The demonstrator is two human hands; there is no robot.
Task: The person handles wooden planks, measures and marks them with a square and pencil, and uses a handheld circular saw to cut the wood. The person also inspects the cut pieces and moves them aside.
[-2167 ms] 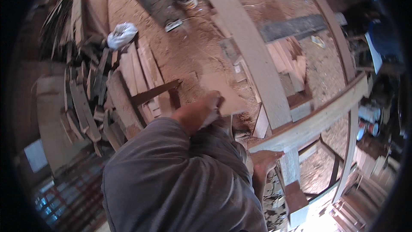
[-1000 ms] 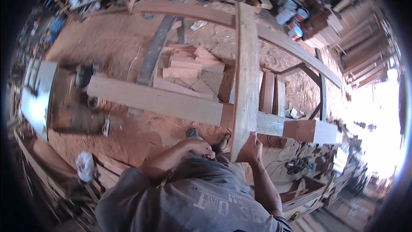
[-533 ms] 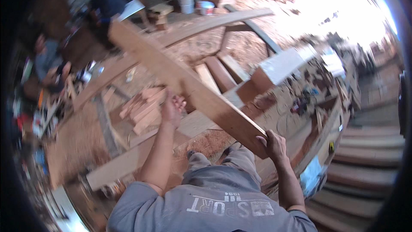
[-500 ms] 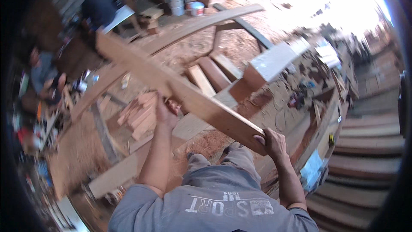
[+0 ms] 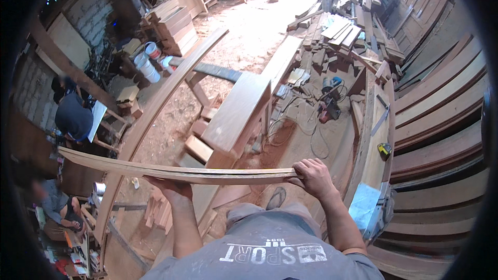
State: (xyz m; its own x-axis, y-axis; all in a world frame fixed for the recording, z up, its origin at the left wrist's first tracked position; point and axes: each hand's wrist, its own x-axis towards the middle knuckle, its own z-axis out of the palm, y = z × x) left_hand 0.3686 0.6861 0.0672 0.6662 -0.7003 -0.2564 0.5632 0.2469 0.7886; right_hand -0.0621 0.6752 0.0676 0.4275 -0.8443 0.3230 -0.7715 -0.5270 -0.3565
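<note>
A long, pale wooden plank lies crosswise in front of me, seen nearly edge-on, with a dark line along its narrow edge. My right hand grips its right end, fingers over the top and thumb below. Under its middle-left part is my left hand, closed on the lower side; most of those fingers are hidden behind the wood. The plank's far left end reaches out past my left hand. Beyond it, a wide board rests on a low wooden support.
A long beam runs across on the left. Power tools with a cord lie amid scraps. A yellow tape measure and a square sit on the right-hand bench. Curved boards are stacked rightmost. Two people sit at left.
The plank has swung from a slant to nearly level across my front, turning its narrow edge up. My view has shifted toward the right. Both hands still hold the plank.
</note>
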